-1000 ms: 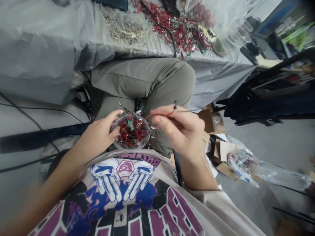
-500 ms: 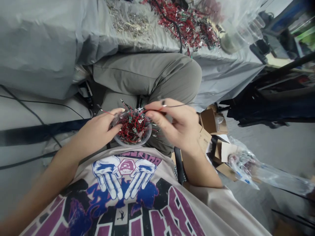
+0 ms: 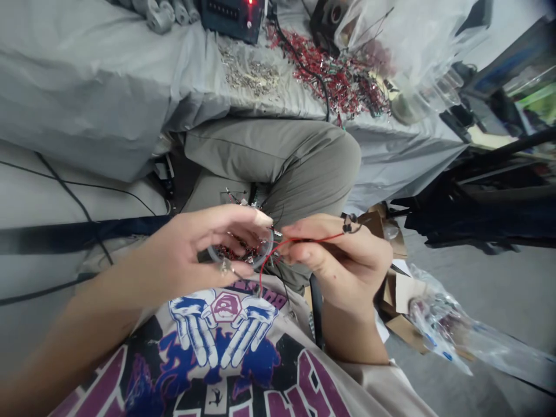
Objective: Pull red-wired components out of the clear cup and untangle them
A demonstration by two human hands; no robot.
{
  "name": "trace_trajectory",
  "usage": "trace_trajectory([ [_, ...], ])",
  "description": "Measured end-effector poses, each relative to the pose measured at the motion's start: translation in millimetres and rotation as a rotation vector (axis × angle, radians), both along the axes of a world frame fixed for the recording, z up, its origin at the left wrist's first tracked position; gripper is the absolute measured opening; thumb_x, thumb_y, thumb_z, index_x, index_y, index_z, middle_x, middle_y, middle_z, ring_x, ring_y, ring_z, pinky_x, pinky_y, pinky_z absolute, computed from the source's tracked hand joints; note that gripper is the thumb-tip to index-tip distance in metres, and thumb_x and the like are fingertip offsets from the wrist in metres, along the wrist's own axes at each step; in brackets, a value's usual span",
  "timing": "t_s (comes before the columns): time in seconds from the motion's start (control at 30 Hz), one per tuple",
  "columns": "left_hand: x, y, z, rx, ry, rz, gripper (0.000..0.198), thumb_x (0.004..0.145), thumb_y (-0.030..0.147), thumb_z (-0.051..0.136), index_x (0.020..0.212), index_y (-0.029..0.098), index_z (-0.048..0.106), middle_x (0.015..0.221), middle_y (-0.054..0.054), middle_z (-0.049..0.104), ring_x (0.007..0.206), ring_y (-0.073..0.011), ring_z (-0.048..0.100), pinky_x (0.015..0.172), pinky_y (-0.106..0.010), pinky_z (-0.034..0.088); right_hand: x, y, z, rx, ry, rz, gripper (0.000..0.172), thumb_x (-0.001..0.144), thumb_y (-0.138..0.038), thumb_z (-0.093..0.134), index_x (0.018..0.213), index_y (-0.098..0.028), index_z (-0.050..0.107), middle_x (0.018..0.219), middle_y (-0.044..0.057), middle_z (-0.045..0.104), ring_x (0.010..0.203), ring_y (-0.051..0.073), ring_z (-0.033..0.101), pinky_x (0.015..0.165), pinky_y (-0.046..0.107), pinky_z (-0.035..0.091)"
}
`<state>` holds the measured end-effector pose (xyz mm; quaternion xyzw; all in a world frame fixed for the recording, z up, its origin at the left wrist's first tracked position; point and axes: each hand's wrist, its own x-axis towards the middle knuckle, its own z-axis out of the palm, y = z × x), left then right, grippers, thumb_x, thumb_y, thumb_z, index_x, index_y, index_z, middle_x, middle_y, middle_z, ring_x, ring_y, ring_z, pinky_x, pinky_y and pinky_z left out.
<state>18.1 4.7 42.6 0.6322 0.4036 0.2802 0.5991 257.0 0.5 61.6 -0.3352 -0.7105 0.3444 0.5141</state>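
Right hand (image 3: 343, 260) pinching red wire (image 3: 310, 239) between my thumb and fingers; left hand (image 3: 195, 249) curved narrowly over clear bowl (image 3: 266, 249) of tangled wires (image 3: 237, 253), grip unclear.

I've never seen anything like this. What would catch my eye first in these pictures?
The right hand pinches a red wire above a clear plastic bowl of tangled red wires, with the left hand curled over it. Farther off, a bigger heap of red wires lies on a grey-covered table, beside a black box showing a red light.
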Motion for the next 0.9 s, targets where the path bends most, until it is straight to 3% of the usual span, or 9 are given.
trace_trajectory([
  [0.13,6,-4,7.0,-0.210,-0.102,-0.165,0.053,0.085,0.027,0.079,0.136,0.037,0.071,0.116,0.001,0.083,0.105,-0.0207,0.081,0.093,-0.032,0.068,4,-7,-3.9,-0.016,-0.044,-0.039,0.021,0.095,-0.022,0.083,0.115,-0.029,0.086,0.093,0.003,0.085,0.074,0.020,0.079,0.067,0.032,0.068],
  [0.23,4,-7,-3.0,-0.250,-0.158,-0.262,0.050,0.090,0.020,0.067,0.137,0.038,0.070,0.118,0.001,0.083,0.102,-0.0180,0.081,0.092,-0.031,0.068,10,-11,-7.4,-0.041,-0.104,-0.046,0.022,0.094,-0.022,0.084,0.114,-0.029,0.086,0.095,0.003,0.085,0.073,0.019,0.077,0.065,0.030,0.065],
  [0.3,4,-7,-10.3,-0.240,-0.145,-0.241,0.043,0.095,0.021,0.061,0.134,0.039,0.072,0.118,0.002,0.084,0.103,-0.0190,0.082,0.091,-0.031,0.069,12,-15,-7.0,-0.064,-0.164,-0.019,0.020,0.094,-0.021,0.084,0.113,-0.026,0.085,0.093,0.002,0.085,0.072,0.016,0.076,0.065,0.027,0.063],
  [0.37,6,-7,-12.5,-0.128,-0.051,-0.142,0.033,0.099,0.027,0.057,0.121,0.038,0.078,0.116,0.003,0.084,0.107,-0.0218,0.081,0.094,-0.034,0.069,13,-18,-5.1,-0.106,-0.220,0.020,0.015,0.095,-0.020,0.083,0.110,-0.022,0.085,0.090,0.002,0.084,0.071,0.014,0.075,0.066,0.024,0.061],
  [0.47,11,-7,-2.0,0.142,0.101,0.064,0.026,0.102,0.035,0.056,0.104,0.036,0.081,0.114,0.005,0.083,0.106,-0.0220,0.079,0.096,-0.034,0.067,12,-22,-3.5,-0.176,-0.252,0.064,0.011,0.098,-0.022,0.080,0.108,-0.019,0.084,0.089,0.004,0.083,0.072,0.014,0.075,0.066,0.024,0.059],
  [0.6,11,-15,19.7,0.444,0.189,0.143,0.023,0.106,0.029,0.055,0.119,0.035,0.074,0.121,0.007,0.080,0.107,-0.0168,0.075,0.100,-0.030,0.064,12,-23,-7.2,-0.237,-0.175,0.062,0.010,0.097,-0.024,0.081,0.106,-0.021,0.085,0.086,0.004,0.083,0.068,0.015,0.073,0.062,0.025,0.057],
  [0.7,7,-27,25.6,0.669,0.260,0.080,0.043,0.105,0.018,0.052,0.133,0.045,0.069,0.141,0.012,0.071,0.119,-0.0153,0.071,0.112,-0.030,0.059,11,-22,-9.7,-0.264,-0.132,0.048,0.011,0.097,-0.030,0.082,0.099,-0.021,0.086,0.075,0.001,0.078,0.057,0.012,0.064,0.054,0.024,0.051],
  [0.77,7,-35,26.4,0.706,0.321,0.091,0.044,0.104,0.023,0.053,0.133,0.053,0.071,0.144,0.016,0.069,0.122,-0.0162,0.070,0.112,-0.030,0.060,10,-22,-9.8,-0.281,-0.123,0.068,0.016,0.098,-0.035,0.080,0.100,-0.020,0.086,0.077,0.002,0.078,0.059,0.012,0.065,0.057,0.024,0.053],
  [0.9,16,-38,31.5,0.522,0.318,0.135,0.023,0.103,0.051,0.060,0.113,0.053,0.080,0.125,0.015,0.077,0.125,-0.0218,0.070,0.102,-0.033,0.067,6,-23,-9.6,-0.304,-0.084,0.091,0.013,0.097,-0.029,0.082,0.107,-0.023,0.087,0.082,0.001,0.081,0.067,0.014,0.071,0.061,0.024,0.055],
])
